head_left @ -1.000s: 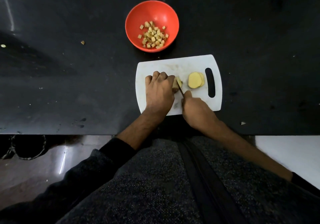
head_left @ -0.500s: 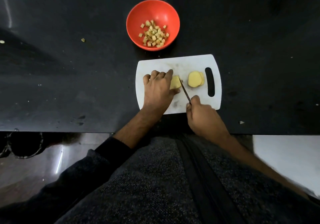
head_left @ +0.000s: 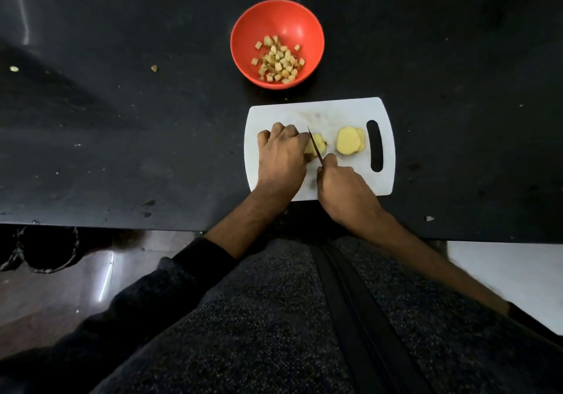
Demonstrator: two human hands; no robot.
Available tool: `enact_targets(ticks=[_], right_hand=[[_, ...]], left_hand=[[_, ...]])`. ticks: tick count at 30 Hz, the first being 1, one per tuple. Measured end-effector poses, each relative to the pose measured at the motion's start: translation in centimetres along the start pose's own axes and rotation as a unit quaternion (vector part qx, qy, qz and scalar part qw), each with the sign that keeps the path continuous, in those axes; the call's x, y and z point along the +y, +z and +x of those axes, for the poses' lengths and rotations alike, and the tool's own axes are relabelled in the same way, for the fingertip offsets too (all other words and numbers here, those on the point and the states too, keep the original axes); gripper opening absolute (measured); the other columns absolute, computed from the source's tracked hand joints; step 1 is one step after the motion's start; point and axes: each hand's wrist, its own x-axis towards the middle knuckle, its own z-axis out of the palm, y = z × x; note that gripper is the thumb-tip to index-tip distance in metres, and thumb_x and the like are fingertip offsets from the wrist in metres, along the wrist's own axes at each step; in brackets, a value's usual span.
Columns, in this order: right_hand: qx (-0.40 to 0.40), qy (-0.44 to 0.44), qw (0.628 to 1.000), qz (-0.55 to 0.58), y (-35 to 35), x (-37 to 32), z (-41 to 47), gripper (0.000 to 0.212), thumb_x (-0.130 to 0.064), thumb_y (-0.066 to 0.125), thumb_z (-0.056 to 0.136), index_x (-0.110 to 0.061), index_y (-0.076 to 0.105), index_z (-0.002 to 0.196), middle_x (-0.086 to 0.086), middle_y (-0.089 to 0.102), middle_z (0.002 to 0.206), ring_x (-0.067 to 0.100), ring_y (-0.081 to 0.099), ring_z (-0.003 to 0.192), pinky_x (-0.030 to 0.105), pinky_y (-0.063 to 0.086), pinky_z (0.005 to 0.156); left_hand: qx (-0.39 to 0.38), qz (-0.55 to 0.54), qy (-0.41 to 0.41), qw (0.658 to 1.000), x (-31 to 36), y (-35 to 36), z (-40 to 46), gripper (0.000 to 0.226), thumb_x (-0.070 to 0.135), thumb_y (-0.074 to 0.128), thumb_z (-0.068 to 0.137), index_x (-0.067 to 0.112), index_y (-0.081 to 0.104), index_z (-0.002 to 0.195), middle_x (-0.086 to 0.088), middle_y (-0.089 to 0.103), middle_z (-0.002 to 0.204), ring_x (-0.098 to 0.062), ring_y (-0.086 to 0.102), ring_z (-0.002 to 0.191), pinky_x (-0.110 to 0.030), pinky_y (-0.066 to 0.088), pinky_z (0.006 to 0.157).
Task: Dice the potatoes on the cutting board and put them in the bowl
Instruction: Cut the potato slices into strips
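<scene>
White cutting board (head_left: 341, 113) lying flat on the black counter (head_left: 122, 119), handle slot to the right. Left hand (head_left: 281, 157) knuckles-up on the board's left half, fingers (head_left: 278, 128) curled and pressed together, tips bearing down on a potato piece (head_left: 318, 142) just to its right; how the thumb lies cannot be told. Right hand (head_left: 342, 191) at the board's near edge, fingers wrapped round the handle of a knife (head_left: 315, 145), forefinger stretched forward toward the blade. Thin dark blade slanting up and leftward across the held potato piece, tip pointing away from the body, edge resting on or in the piece, just beside the left fingertips. Further right on the board, apart from the held piece and close to the handle slot, a small stack of potato slices (head_left: 350, 144), pale yellow and overlapping. Beyond the board, apart from it, a red bowl (head_left: 292, 16) standing upright on the counter with diced potato cubes (head_left: 278, 61) heaped in its bottom. A few stray scraps (head_left: 154, 68) scattered on the counter to the left, one more near the right front edge. Dark sleeve (head_left: 152, 296) pushed up the left forearm; grey speckled garment (head_left: 274, 332) filling the lower view.
</scene>
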Motion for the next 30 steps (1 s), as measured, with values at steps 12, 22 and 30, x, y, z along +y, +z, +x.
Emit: enact_targets(ticks=[12, 22, 30], right_hand=[[-0.076, 0.032, 0.996, -0.026, 0.6, 1.2, -1.2, 0.009, -0.018, 0.039, 0.101, -0.011, 0.037, 0.105, 0.017, 0.062, 0.092, 0.037, 0.063, 0.082, 0.038, 0.040, 0.064], [-0.037, 0.010, 0.999, -0.015, 0.6, 2.7, -4.1, 0.017, -0.031, 0.035, 0.104, -0.016, 0.032, 0.095, 0.000, 0.041, 0.064, 0.029, 0.046, 0.058, 0.036, 0.033, 0.057], [0.043, -0.031, 0.997, -0.049, 0.1, 0.0, -0.9, 0.025, -0.033, 0.029, 0.106, -0.011, 0.041, 0.109, 0.014, 0.061, 0.083, 0.038, 0.061, 0.077, 0.036, 0.034, 0.059]], left_hand=[[0.014, -0.013, 0.005, 1.000, -0.2, 0.1, 0.0, 0.026, 0.027, 0.078, 0.080, 0.018, 0.073, 0.103, -0.003, 0.070, 0.094, -0.028, 0.057, 0.096, -0.037, 0.030, 0.081], [-0.010, -0.032, 0.000, 0.999, -0.4, -0.7, -0.2, 0.048, 0.034, 0.078, 0.081, 0.015, 0.064, 0.123, -0.004, 0.072, 0.106, -0.029, 0.055, 0.108, -0.041, 0.032, 0.088], [-0.015, -0.031, -0.002, 0.999, -0.7, -0.9, -0.4, 0.040, 0.036, 0.077, 0.082, 0.021, 0.067, 0.117, 0.001, 0.070, 0.110, -0.025, 0.053, 0.112, -0.039, 0.030, 0.089]])
